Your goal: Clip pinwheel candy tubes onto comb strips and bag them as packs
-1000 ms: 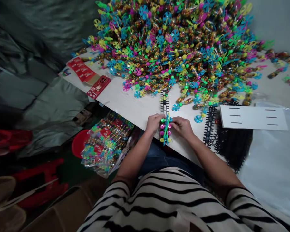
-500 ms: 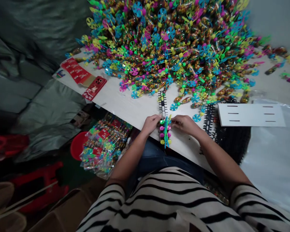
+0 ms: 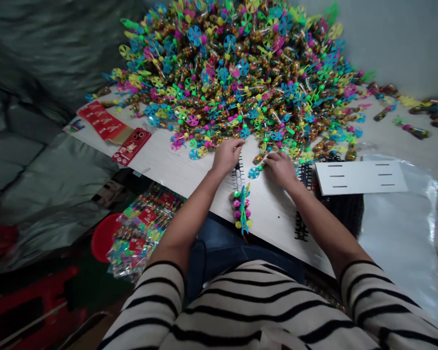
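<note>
My left hand point(image 3: 228, 157) is at the front edge of the heap, over the far end of a black plastic holder strip point(image 3: 238, 178). Its fingers are pinched together; what they hold, if anything, is hidden. My right hand point(image 3: 282, 168) has its fingers closed over a small candy-filled fan toy, whose blue fan point(image 3: 254, 173) and green cap show left of the fingertips. The toy's body is under the hand. At the strip's near end, several fan toys point(image 3: 243, 212) sit in rows with pink, green and yellow caps, untouched by either hand.
A big heap of candy-filled fan toys point(image 3: 219, 82) covers the table's back. Left lie a red phone point(image 3: 132, 146) and red printed cards point(image 3: 101, 120). Right are a slotted white card point(image 3: 361, 177), black strips point(image 3: 301, 223) and clear plastic bags point(image 3: 397, 233). Packed bags point(image 3: 135, 243) stand below left.
Both hands have left the toys at the strip's near end and moved away from the body. My right hand has come onto a loose fan toy. The view has shifted slightly.
</note>
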A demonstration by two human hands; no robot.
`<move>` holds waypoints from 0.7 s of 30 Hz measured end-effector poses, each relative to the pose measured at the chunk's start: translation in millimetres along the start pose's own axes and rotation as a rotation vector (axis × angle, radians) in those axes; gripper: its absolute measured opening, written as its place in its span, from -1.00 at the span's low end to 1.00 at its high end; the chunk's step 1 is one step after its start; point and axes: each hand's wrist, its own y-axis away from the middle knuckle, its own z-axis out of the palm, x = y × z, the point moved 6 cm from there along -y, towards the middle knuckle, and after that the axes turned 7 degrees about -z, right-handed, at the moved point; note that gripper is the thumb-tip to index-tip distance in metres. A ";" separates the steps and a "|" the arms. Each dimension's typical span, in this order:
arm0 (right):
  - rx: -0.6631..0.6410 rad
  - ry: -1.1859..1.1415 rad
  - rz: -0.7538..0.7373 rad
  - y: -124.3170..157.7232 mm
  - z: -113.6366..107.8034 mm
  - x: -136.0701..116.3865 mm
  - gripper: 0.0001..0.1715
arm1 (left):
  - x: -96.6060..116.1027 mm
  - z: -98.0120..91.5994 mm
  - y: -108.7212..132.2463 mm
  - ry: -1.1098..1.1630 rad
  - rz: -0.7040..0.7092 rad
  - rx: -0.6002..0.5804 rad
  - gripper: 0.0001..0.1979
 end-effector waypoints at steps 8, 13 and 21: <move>-0.051 -0.097 0.043 14.4 -11.9 26.7 -0.65 | 40.7 83.3 -75.4 -0.444 0.274 -0.288 -0.72; -0.021 -0.139 0.004 16.9 -11.8 30.8 -0.67 | 38.5 76.9 -98.9 -0.297 0.343 -0.231 -0.78; -0.007 -0.126 0.025 15.8 -5.4 30.1 -0.65 | 11.6 11.8 -50.5 0.292 0.003 -0.066 -0.80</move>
